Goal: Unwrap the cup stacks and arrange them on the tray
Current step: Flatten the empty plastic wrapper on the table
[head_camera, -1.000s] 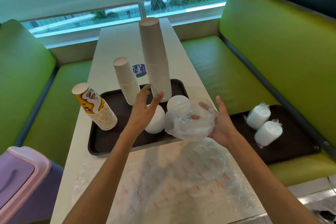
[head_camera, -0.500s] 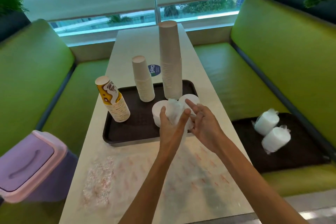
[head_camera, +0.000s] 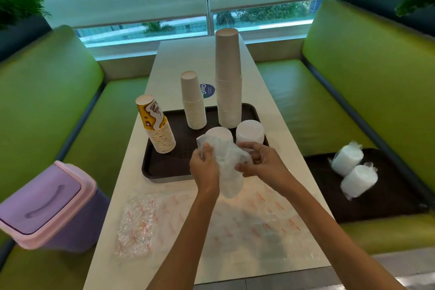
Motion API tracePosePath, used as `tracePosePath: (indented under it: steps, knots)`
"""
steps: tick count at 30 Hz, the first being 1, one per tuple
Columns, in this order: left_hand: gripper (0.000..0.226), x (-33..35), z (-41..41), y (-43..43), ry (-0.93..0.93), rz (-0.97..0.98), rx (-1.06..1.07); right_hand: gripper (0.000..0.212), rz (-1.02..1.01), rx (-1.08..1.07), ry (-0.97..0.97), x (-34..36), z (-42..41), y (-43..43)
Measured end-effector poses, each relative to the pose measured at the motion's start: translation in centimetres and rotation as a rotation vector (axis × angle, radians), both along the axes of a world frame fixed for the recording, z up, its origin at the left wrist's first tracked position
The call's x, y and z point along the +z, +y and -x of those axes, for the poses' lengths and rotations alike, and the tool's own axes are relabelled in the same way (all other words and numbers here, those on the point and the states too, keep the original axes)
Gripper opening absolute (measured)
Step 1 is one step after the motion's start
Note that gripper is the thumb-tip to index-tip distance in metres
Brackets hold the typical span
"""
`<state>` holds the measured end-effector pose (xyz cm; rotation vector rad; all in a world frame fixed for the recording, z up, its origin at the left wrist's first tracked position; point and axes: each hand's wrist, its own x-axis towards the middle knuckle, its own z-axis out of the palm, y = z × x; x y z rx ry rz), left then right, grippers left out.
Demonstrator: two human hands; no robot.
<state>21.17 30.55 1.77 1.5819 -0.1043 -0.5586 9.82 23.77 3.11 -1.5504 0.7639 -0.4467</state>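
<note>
A dark tray (head_camera: 169, 165) on the table carries a yellow printed cup stack (head_camera: 156, 128), a short white stack (head_camera: 193, 101), a tall white stack (head_camera: 228, 80) and two low white stacks (head_camera: 250, 132). Above the tray's near edge my left hand (head_camera: 204, 168) and my right hand (head_camera: 261, 160) both grip a crumpled clear plastic wrapper (head_camera: 228, 165), which hangs down between them. The nearer low white stack (head_camera: 217, 133) is partly hidden behind the wrapper.
Flattened clear wrappers with red print (head_camera: 136, 226) lie on the near table. A purple bin (head_camera: 44, 205) sits on the left bench. On the right bench a second dark tray (head_camera: 381, 202) holds two wrapped white stacks (head_camera: 348, 160).
The wrapper was held open in my right hand beside the tray; both hands have since come together on it and bunched it up. The view has shifted right.
</note>
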Motion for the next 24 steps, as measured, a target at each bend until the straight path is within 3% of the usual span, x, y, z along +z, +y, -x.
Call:
tracePosePath:
  steps: [5, 12, 17, 20, 22, 24]
  knots:
    - [0.027, 0.0, -1.8, 1.0, -0.047, -0.072, 0.029, 0.004, 0.016, -0.114, -0.173, 0.4, -0.1, 0.0]
    - [0.037, -2.5, -4.6, 3.9, -0.048, -0.219, 0.016, 0.016, -0.086, -0.225, -0.258, 1.3, -0.2, -0.6]
    - [0.040, -5.1, -5.5, 6.7, -0.079, -0.397, -0.107, 0.025, -0.162, -0.312, -0.295, 1.1, -0.4, -0.7]
    - [0.029, -5.9, -5.8, 7.9, -0.125, -0.540, -0.146, 0.025, -0.191, -0.320, -0.304, 1.0, -0.7, -0.4]
    - [0.029, -5.1, -6.0, 8.4, -0.201, -0.513, -0.090, 0.022, -0.195, -0.326, -0.314, 1.2, -1.0, -0.3]
    - [0.034, -3.3, -5.7, 8.5, -0.285, -0.316, -0.036, 0.018, -0.189, -0.316, -0.323, 1.5, -1.3, -0.1]
